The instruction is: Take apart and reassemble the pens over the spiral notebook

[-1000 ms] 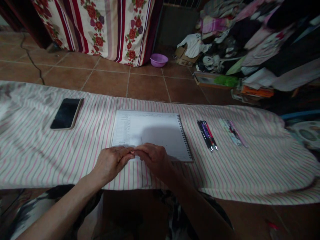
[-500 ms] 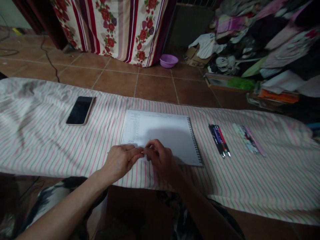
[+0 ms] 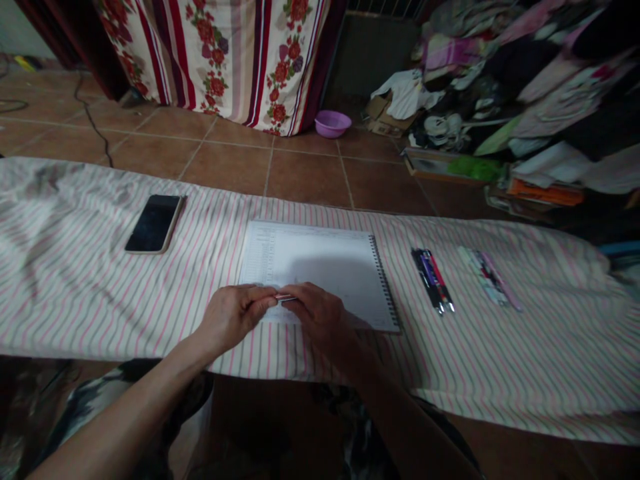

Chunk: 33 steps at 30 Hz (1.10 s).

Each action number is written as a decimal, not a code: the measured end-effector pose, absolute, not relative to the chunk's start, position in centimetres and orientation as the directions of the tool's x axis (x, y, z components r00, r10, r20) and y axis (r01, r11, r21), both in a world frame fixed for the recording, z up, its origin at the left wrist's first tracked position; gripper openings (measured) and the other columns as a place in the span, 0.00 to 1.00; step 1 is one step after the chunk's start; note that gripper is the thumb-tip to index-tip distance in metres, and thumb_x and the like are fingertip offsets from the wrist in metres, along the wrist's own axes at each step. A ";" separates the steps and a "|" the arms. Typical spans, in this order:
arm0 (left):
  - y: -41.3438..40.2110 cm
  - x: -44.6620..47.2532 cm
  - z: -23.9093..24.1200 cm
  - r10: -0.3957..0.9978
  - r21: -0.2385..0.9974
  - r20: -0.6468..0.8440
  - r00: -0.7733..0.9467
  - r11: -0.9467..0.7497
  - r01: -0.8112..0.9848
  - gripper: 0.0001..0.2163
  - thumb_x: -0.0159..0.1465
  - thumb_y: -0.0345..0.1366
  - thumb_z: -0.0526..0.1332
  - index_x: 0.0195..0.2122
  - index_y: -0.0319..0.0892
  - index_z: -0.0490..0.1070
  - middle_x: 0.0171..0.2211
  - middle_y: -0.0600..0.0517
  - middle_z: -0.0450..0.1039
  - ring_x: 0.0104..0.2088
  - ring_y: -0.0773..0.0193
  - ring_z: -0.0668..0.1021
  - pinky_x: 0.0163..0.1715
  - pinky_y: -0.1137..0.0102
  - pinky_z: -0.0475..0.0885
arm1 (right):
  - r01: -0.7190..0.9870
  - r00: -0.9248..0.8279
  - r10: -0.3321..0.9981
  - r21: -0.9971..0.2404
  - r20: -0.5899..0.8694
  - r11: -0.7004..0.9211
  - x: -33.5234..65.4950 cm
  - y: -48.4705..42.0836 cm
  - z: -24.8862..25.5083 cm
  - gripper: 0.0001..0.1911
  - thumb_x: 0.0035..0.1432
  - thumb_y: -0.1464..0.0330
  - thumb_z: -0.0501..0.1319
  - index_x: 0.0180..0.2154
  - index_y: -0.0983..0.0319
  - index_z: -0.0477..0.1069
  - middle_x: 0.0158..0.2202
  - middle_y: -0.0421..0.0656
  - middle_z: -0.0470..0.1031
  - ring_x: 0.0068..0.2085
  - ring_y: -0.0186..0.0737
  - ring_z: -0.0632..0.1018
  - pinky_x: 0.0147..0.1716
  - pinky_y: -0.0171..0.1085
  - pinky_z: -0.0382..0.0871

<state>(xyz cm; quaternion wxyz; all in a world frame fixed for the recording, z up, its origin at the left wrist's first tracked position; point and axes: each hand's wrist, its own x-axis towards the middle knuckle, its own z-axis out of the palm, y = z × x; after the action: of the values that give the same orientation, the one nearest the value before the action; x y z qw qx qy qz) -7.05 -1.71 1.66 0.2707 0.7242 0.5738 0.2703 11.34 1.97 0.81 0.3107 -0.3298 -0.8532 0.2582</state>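
Over the lower left part of a spiral-bound notebook (image 3: 330, 260), my two hands meet with their fingertips close together. A thin, pen-like object (image 3: 286, 298) spans the small gap between them, pale and pinkish with a dark line; most of it is hidden by the fingers. My left hand (image 3: 237, 313) pinches its left end, thumb underneath. My right hand (image 3: 320, 312) has its fingers curled round the other end. The notebook lies flat with its coil on the right, and a printed column runs down the left of its page.
A phone (image 3: 155, 225) lies to the left on the striped cloth (image 3: 210, 227). Right of the notebook are several pens (image 3: 433, 280) and a second group of pens (image 3: 490, 277). Beyond, on the tiled floor, stand a purple basin (image 3: 333, 124) and heaped clothes (image 3: 530, 73).
My hands have drawn slightly apart at the fingertips, so the thin object now shows between them. My left hand has shifted a little left and up. The whole view has moved slightly.
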 end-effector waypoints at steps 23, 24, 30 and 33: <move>-2.6 -6.3 1.8 0.911 0.273 0.206 0.358 -0.404 0.873 0.13 0.65 0.40 0.50 0.39 0.42 0.72 0.26 0.52 0.74 0.26 0.65 0.76 0.23 0.72 0.66 | 0.568 -0.552 0.831 -0.697 0.072 0.438 11.0 1.5 1.2 0.12 0.59 0.65 0.54 0.30 0.62 0.72 0.25 0.41 0.76 0.26 0.36 0.75 0.27 0.32 0.64; -2.6 -6.4 1.8 0.917 0.292 0.193 0.350 -0.394 0.872 0.13 0.65 0.40 0.50 0.38 0.42 0.72 0.26 0.52 0.74 0.26 0.65 0.76 0.23 0.72 0.66 | 0.565 -0.543 0.837 -0.707 0.069 0.425 10.9 1.4 1.2 0.12 0.59 0.65 0.54 0.30 0.62 0.72 0.24 0.41 0.75 0.26 0.35 0.75 0.26 0.32 0.64; -1.9 -7.0 2.0 0.947 0.406 0.156 0.279 -0.319 0.856 0.16 0.66 0.42 0.47 0.37 0.43 0.73 0.26 0.53 0.74 0.27 0.65 0.76 0.23 0.73 0.64 | 0.477 -0.480 0.867 -0.789 0.134 0.386 10.7 1.7 0.9 0.14 0.58 0.63 0.55 0.45 0.62 0.68 0.29 0.42 0.77 0.29 0.35 0.77 0.30 0.33 0.70; -1.6 -6.9 2.2 0.958 0.442 0.114 0.262 -0.285 0.851 0.17 0.66 0.43 0.47 0.35 0.43 0.73 0.26 0.53 0.74 0.26 0.66 0.75 0.23 0.74 0.64 | 0.403 -0.535 0.770 -0.696 0.347 0.594 10.9 2.0 0.7 0.11 0.59 0.66 0.55 0.42 0.61 0.70 0.36 0.45 0.77 0.37 0.38 0.77 0.38 0.36 0.71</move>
<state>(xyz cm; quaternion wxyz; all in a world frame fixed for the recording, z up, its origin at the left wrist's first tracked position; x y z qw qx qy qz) -6.92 -1.60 2.19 0.1475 0.7806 0.5794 0.1823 10.89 1.98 0.75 0.3282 -0.3533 -0.8302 0.2798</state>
